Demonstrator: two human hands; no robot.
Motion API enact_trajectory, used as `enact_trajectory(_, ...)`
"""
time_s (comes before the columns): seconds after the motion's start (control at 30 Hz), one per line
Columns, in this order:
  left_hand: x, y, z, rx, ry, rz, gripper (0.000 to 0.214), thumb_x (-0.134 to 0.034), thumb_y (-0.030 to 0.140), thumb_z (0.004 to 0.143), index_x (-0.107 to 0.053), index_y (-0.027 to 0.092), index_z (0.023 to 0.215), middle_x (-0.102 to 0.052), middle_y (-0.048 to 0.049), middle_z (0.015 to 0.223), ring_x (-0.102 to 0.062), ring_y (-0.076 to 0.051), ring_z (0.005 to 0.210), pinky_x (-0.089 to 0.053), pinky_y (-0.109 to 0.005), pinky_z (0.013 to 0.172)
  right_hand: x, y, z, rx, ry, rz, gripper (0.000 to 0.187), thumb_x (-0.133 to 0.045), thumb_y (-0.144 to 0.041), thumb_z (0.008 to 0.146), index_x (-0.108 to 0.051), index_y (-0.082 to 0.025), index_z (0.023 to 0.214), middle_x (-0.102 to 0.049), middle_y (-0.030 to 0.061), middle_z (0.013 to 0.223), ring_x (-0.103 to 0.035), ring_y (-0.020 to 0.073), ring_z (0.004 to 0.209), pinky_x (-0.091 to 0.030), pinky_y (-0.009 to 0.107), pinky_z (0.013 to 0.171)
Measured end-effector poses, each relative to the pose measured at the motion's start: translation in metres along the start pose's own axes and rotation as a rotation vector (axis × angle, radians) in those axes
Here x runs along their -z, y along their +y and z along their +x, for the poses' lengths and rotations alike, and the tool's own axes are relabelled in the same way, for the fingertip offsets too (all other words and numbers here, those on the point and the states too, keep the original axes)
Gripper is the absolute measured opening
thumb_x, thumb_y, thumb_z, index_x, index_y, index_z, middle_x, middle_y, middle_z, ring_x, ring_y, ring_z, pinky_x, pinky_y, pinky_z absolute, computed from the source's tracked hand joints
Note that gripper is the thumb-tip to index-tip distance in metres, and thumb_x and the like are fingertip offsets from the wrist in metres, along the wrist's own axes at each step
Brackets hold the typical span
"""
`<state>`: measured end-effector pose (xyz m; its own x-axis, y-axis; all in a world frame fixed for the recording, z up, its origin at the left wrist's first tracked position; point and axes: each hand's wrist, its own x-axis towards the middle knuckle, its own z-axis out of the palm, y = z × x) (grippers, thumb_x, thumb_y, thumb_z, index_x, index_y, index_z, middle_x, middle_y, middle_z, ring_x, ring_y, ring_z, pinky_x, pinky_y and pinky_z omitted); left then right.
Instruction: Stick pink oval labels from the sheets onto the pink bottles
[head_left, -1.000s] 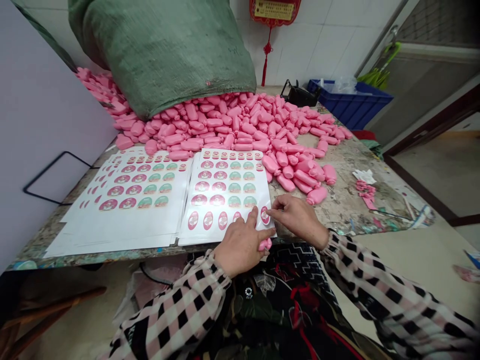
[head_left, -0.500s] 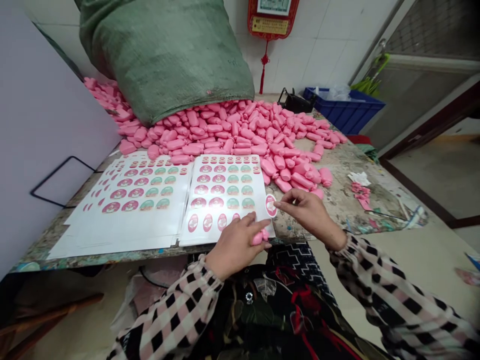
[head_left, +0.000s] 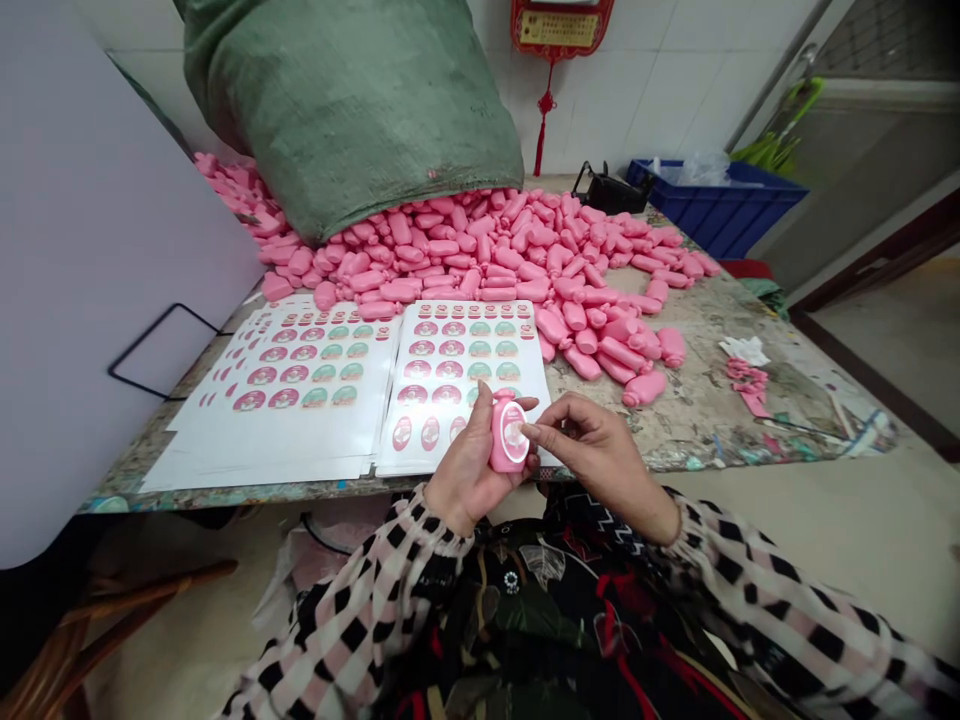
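Observation:
My left hand [head_left: 469,470] is closed around a small pink bottle [head_left: 498,455], held upright with its front turned up toward me. Over the bottle's front lies an oval pink-and-white sticker [head_left: 514,422]. The thumb and forefinger of my right hand [head_left: 604,460] pinch the sticker's right side; I cannot tell how much of it is stuck down. Just beyond my hands, a sticker sheet [head_left: 469,410] with pink and green labels rests on the table, partly covered by my left hand.
Many pink bottles [head_left: 517,250] are heaped at the back, below a green sack [head_left: 360,110]. More label sheets [head_left: 277,440] overlap at the left, beside a black wire handle [head_left: 142,340]. A blue crate [head_left: 720,210] stands at the back right; white tissue [head_left: 745,350] lies nearer.
My left hand has turned over and raised the bottle, showing its front. My right hand has brought the sticker left from beside the sheet onto the bottle. The view has shifted slightly.

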<state>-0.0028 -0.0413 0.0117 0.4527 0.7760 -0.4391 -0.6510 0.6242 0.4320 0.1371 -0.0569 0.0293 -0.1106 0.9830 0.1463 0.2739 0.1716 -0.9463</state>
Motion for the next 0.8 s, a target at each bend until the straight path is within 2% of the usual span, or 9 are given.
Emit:
enact_trajectory(0.33, 0.000, 0.001, -0.001, -0.009, -0.023, -0.008, 0.053, -0.050, 0.061, 0.076, -0.059, 0.013, 0.096, -0.053, -0.0022, 0.073, -0.055, -0.009, 0.060, -0.048, -0.021, 0.053, -0.005, 0.009, -0.002, -0.002, -0.006, -0.102, 0.023, -0.060, -0.042, 0.078, -0.058, -0.019, 0.074, -0.062, 0.0017, 0.074, -0.057, 0.0135, 0.065, -0.046, 0.027, 0.062)
enact_trajectory(0.5, -0.001, -0.001, 0.000, -0.038, -0.034, 0.028, 0.059, -0.046, 0.065, 0.075, -0.058, 0.015, 0.102, -0.054, -0.0032, 0.077, -0.055, -0.009, 0.061, -0.049, -0.022, 0.056, -0.005, 0.009, -0.002, 0.004, -0.007, -0.151, 0.025, -0.059, -0.044, 0.079, -0.059, -0.019, 0.074, -0.062, 0.0015, 0.074, -0.058, 0.0137, 0.067, -0.046, 0.027, 0.063)
enact_trajectory(0.7, -0.003, -0.005, -0.005, -0.159, 0.061, 0.233, 0.068, -0.033, 0.073, 0.073, -0.055, 0.019, 0.107, -0.055, -0.0030, 0.074, -0.056, -0.012, 0.057, -0.048, -0.025, 0.049, -0.004, 0.011, -0.005, -0.029, -0.039, -0.184, 0.024, -0.057, -0.044, 0.080, -0.058, -0.020, 0.074, -0.061, 0.0005, 0.078, -0.057, 0.0108, 0.058, -0.044, 0.025, 0.057)
enact_trajectory(0.77, -0.003, -0.005, -0.008, -0.177, 0.057, 0.294, 0.064, -0.037, 0.072, 0.073, -0.053, 0.019, 0.105, -0.056, -0.0025, 0.075, -0.057, -0.012, 0.058, -0.049, -0.025, 0.050, -0.002, 0.012, -0.005, -0.008, -0.027, -0.254, 0.022, -0.059, -0.042, 0.079, -0.059, -0.020, 0.073, -0.061, 0.0003, 0.076, -0.057, 0.0119, 0.062, -0.043, 0.025, 0.059)
enact_trajectory(0.8, -0.004, -0.005, -0.010, -0.178, 0.049, 0.330, 0.058, -0.043, 0.068, 0.074, -0.052, 0.019, 0.103, -0.056, -0.0018, 0.076, -0.058, -0.012, 0.059, -0.049, -0.024, 0.051, -0.002, 0.013, -0.005, 0.006, -0.021, -0.293, 0.021, -0.059, -0.041, 0.079, -0.059, -0.021, 0.072, -0.061, 0.0004, 0.075, -0.057, 0.0127, 0.065, -0.042, 0.025, 0.060)
